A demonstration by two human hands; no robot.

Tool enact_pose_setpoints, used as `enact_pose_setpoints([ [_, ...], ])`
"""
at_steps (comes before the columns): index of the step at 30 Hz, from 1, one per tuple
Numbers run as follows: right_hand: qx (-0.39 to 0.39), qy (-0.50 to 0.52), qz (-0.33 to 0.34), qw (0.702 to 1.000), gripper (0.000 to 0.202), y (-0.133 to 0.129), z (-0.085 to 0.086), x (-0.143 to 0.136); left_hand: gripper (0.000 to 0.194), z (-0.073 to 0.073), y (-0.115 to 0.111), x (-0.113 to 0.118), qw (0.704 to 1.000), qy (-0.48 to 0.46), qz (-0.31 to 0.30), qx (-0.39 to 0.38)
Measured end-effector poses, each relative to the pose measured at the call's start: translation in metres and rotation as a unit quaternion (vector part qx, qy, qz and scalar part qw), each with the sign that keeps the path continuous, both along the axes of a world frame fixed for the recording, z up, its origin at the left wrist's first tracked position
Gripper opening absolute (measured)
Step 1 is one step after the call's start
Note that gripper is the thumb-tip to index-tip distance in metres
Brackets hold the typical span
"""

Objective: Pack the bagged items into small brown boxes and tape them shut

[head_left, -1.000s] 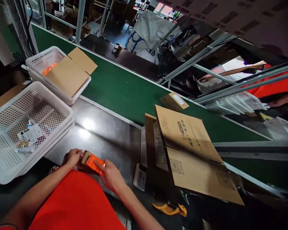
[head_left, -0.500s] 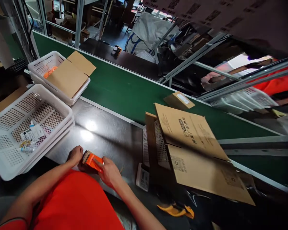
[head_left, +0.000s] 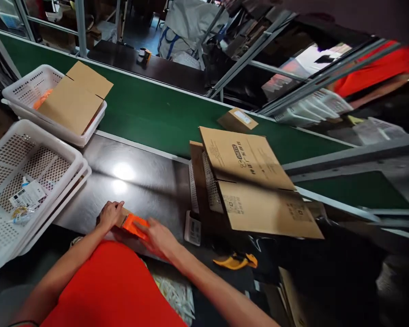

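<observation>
My right hand [head_left: 158, 236] is wrapped round an orange tape dispenser [head_left: 135, 226] over the metal table's near edge. The dispenser's front end touches a small brown cardboard box [head_left: 122, 216], which is mostly hidden. On the left side of that box rests my left hand [head_left: 111, 214], its fingers bent round and pressing on the box. Both hands are close together, just in front of the red shirt.
White baskets [head_left: 77, 156] stand at the left, one with small labelled packets [head_left: 27, 194]. Flat cardboard [head_left: 255, 181] leans at the right beside a yellow-handled tool [head_left: 236, 261]. A green belt [head_left: 150, 113] runs behind, carrying a small box [head_left: 238, 119]. A person's red sleeve shows far right.
The view has shifted, so the baskets and cardboard appear further left and mostly higher. The dispenser has moved away from my left hand, and more of the small box shows between them.
</observation>
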State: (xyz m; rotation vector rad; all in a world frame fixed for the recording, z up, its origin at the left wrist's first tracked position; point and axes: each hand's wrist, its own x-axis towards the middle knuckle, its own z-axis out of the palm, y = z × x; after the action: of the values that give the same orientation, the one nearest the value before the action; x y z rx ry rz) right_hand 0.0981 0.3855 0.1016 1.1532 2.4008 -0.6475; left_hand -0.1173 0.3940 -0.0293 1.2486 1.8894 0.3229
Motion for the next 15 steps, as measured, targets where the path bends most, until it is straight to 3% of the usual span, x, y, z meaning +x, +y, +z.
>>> enact_pose_setpoints([
  [4,-0.022,-0.012,-0.031,0.999,0.061,-0.023,0.002,0.067,0.062,0.001,0.002,0.002,0.999,0.029,-0.021,-0.019],
  [8,-0.025,-0.005,-0.066,0.998,0.059,-0.041,-0.009,0.122,0.064,-0.001,0.005,0.002,0.997,0.05,-0.038,-0.034],
  [11,-0.017,0.0,-0.082,0.997,0.057,-0.04,-0.026,0.125,0.066,-0.001,0.007,0.003,0.996,0.063,-0.049,-0.043],
  [15,-0.015,0.0,-0.073,0.997,0.052,-0.026,-0.05,0.093,0.07,0.001,0.01,0.007,0.994,0.084,-0.054,-0.053],
])
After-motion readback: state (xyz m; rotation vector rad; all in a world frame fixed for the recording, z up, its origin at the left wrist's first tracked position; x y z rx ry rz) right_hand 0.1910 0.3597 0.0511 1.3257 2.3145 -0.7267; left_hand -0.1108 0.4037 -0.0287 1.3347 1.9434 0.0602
